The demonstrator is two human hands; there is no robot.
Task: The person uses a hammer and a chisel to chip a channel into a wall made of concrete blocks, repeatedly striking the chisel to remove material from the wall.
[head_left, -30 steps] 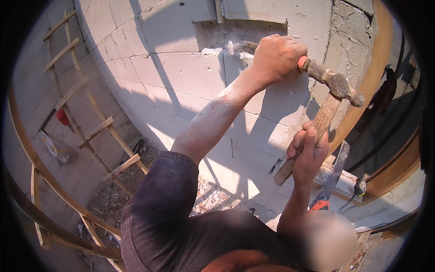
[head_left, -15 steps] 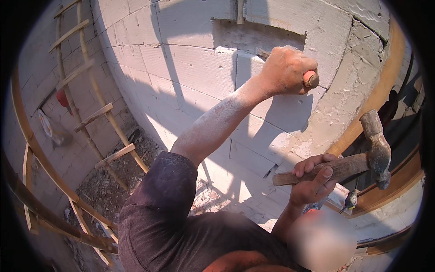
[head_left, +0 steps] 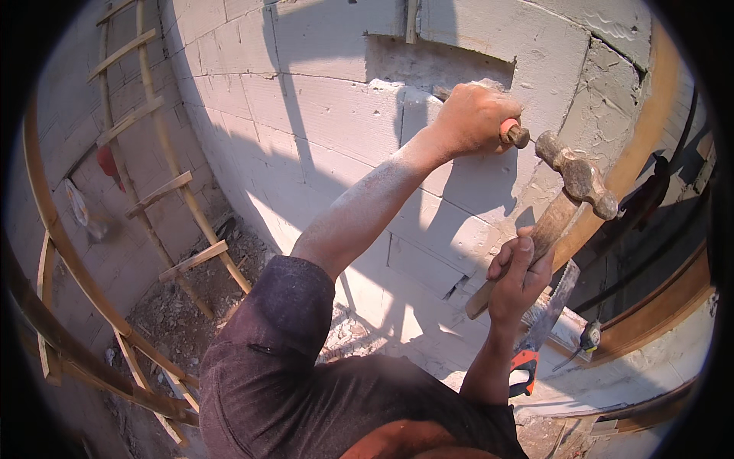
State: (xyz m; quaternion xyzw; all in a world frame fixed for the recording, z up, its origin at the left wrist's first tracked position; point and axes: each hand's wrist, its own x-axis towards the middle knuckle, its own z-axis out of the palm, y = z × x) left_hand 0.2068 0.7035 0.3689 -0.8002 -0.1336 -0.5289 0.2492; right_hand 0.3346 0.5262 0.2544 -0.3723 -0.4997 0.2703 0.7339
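Our hammer [head_left: 579, 180] had swung leftward, its head just right of the orange-handled chisel [head_left: 514, 133] by the wall recess [head_left: 451, 60]. Our left grip [head_left: 475, 116] pinched the chisel, right grip [head_left: 520, 275] the hammer's shaft; a misaimed blow risked hitting knuckles.

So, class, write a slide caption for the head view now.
Left hand grips an orange-handled tool near a block wall; right hand holds a hammer.
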